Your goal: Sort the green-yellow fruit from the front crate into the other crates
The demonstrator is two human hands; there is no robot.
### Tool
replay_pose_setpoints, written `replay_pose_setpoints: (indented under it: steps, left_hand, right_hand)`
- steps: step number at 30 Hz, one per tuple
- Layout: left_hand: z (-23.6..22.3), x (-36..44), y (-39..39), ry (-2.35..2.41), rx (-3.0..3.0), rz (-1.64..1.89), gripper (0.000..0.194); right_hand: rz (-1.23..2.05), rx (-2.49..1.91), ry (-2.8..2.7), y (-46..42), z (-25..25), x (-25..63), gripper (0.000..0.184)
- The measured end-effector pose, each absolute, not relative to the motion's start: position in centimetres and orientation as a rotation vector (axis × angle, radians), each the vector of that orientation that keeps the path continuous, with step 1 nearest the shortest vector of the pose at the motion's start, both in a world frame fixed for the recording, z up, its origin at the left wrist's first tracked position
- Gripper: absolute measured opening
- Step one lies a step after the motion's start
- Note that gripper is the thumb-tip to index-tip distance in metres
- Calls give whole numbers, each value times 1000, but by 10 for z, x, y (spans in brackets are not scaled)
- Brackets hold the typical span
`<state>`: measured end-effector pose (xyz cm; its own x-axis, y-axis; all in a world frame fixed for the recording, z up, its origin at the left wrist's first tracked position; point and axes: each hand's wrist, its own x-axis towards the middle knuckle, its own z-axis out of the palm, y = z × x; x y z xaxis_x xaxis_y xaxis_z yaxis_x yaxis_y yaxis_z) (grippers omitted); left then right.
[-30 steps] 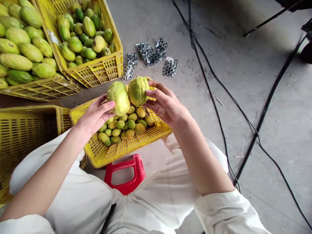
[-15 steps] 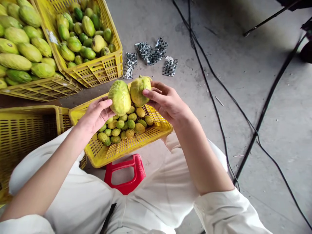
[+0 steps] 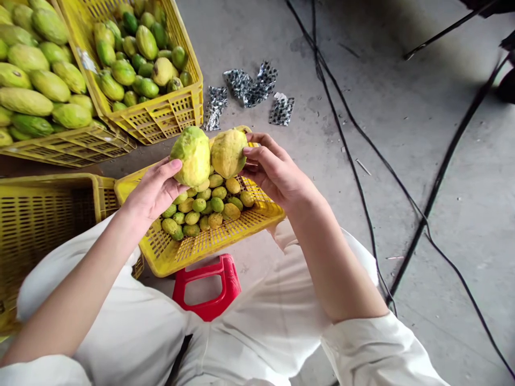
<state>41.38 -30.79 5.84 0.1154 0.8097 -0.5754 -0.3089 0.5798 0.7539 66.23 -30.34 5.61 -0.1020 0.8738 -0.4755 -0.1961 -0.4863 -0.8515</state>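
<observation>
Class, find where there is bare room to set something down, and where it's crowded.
Slightly littered but open floor lies between the right hand and the black cables, and more right of the thickest one. The upper left is crowded: two fruit-filled crates side by side, foil packets to their right.

left hand (image 3: 153, 187) and right hand (image 3: 279, 171) each hold 1 yellow-green fruit (image 3: 193, 158) above a yellow crate (image 3: 219, 248).

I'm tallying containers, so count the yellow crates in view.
4: the middle crate, the left-edge crate beside it, and, at upper left, the corner crate and the neighbouring crate to its right. More may be hidden underneath.
</observation>
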Motion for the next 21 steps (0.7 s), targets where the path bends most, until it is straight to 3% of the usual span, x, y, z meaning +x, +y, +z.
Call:
replay_pose_setpoints:
  steps: [3, 8, 13, 21]
  left_hand:
    - [55, 412, -307, 1205, 504, 886, 38]
    - [51, 416, -307, 1202, 497, 912, 38]
    - [52, 419, -307, 1243, 461, 930, 26]
    - [53, 419, -308, 1181, 391, 903, 37]
  right_hand:
    - [1706, -1351, -787, -304, 58, 661, 64]
    - [1696, -1329, -801, -305, 60, 658, 78]
    - [1703, -1319, -776, -305, 57, 656, 87]
    - [1743, -1333, -665, -305, 49, 650, 63]
